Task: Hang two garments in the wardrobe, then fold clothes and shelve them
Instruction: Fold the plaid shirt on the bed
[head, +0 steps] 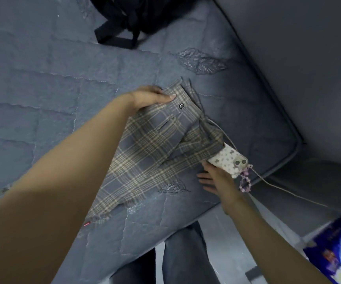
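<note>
Plaid trousers (145,152): lie on the grey mattress (48,83).
Left hand (149,97): grips their waistband.
Right hand (216,177): fingers spread, thumb on a phone (229,160).

left hand (147,97) fingers curled — gripping; right hand (216,179) splayed
</note>
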